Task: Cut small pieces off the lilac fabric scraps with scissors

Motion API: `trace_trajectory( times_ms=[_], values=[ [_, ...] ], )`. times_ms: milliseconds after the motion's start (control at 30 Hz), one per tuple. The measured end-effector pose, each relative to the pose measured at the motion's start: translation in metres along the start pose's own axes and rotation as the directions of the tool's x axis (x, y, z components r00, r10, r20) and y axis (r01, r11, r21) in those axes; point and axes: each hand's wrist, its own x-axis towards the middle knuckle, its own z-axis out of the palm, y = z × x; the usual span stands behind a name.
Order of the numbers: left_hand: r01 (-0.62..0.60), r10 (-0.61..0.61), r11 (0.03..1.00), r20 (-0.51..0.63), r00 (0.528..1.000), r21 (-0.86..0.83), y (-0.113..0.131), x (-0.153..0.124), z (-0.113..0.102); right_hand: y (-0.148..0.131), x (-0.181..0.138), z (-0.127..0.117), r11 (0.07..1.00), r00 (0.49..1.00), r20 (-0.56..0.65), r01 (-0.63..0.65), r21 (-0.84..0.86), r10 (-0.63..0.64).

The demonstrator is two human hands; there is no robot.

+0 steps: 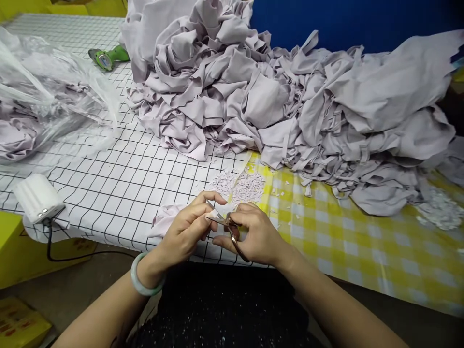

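Scissors (228, 222) in right hand (259, 233), gripped by loops, blades parted at left hand (188, 228). Left pinches pale fabric bit (213, 213) between blades; likely light, limp, so pinch near its edge. Clippings (250, 186) just beyond both hands.

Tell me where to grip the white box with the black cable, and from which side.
Best taken from above, I'd judge, by the left and right sides of the white box: it is blocky and nothing covers its top, while the black cable enters the end nearest the wearer.
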Motion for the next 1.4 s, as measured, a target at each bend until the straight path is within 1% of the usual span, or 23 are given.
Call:
trace_trajectory(
  times_ms=[233,367,433,567,733,800,867,933,1000,1033,1067,1100,1133,1167,1200,1233,1267,1333,1400],
  values=[
    [-0.016,0.017,1.000,0.031,0.999,-0.023,-0.006,0.003,0.003,0.006,-0.003,0.003,1.000,0.999,-0.028,-0.018,-0.009,0.018],
    [-0.072,0.072,0.997,0.041,0.997,0.008,-0.006,0.010,0.008,0.009,-0.005,0.004,0.999,0.995,-0.099,-0.026,-0.028,0.023],
    [-0.070,0.069,0.997,0.056,0.996,0.017,-0.005,0.015,0.012,0.013,-0.007,0.003,0.998,0.992,-0.123,-0.040,-0.045,0.034],
    [-0.025,0.023,0.999,0.093,0.995,0.023,-0.008,0.025,0.019,0.024,-0.016,0.001,0.989,0.983,-0.158,-0.105,-0.099,0.089],
    [-0.054,0.050,0.998,0.133,0.990,0.026,-0.013,0.042,0.033,0.038,-0.029,0.000,0.957,0.950,-0.275,-0.209,-0.200,0.150],
    [-0.066,0.059,0.997,0.144,0.988,0.040,-0.014,0.048,0.040,0.042,-0.032,-0.003,0.946,0.932,-0.314,-0.251,-0.205,0.180],
    [-0.057,0.046,0.996,0.156,0.987,0.064,-0.013,0.050,0.042,0.045,-0.035,-0.009,0.937,0.917,-0.323,-0.301,-0.178,0.233],
    [-0.017,0.006,0.997,0.153,0.988,0.076,-0.010,0.046,0.032,0.047,-0.037,-0.018,0.923,0.895,-0.326,-0.362,-0.132,0.304],
    [0.025,-0.032,0.997,0.102,0.994,0.069,-0.007,0.033,0.005,0.049,-0.039,-0.027,0.916,0.878,-0.331,-0.393,-0.082,0.347],
    [0.032,-0.035,0.996,0.038,0.999,0.078,-0.005,0.024,-0.013,0.049,-0.040,-0.030,0.920,0.876,-0.336,-0.387,-0.056,0.347],
    [0.031,-0.026,0.993,-0.050,0.998,0.111,-0.004,0.012,-0.033,0.049,-0.039,-0.031,0.930,0.880,-0.337,-0.367,-0.032,0.335],
    [0.033,-0.007,0.985,-0.154,0.988,0.169,-0.004,0.000,-0.051,0.048,-0.038,-0.030,0.942,0.888,-0.336,-0.336,-0.013,0.313],
    [0.046,0.016,0.970,-0.252,0.967,0.239,-0.003,-0.013,-0.067,0.045,-0.035,-0.026,0.953,0.899,-0.331,-0.304,0.001,0.287],
    [0.071,0.032,0.953,-0.331,0.943,0.295,-0.004,-0.025,-0.079,0.041,-0.031,-0.021,0.962,0.910,-0.321,-0.272,0.012,0.261],
    [0.097,0.033,0.942,-0.378,0.925,0.320,-0.005,-0.036,-0.085,0.035,-0.026,-0.014,0.971,0.926,-0.295,-0.239,0.022,0.235],
    [0.110,0.022,0.945,-0.396,0.918,0.308,-0.007,-0.044,-0.086,0.027,-0.020,-0.006,0.979,0.947,-0.249,-0.203,0.033,0.204],
    [0.101,0.011,0.959,-0.390,0.921,0.266,-0.009,-0.050,-0.082,0.018,-0.013,0.002,0.986,0.968,-0.189,-0.159,0.045,0.165],
    [0.044,0.015,0.986,-0.342,0.940,0.163,-0.012,-0.053,-0.064,-0.002,0.000,0.014,0.996,0.996,-0.062,-0.064,0.061,0.067],
    [-0.007,0.037,0.995,-0.294,0.955,0.100,-0.013,-0.049,-0.044,-0.017,0.011,0.020,0.999,1.000,0.012,0.006,0.047,-0.006]
  ],
)
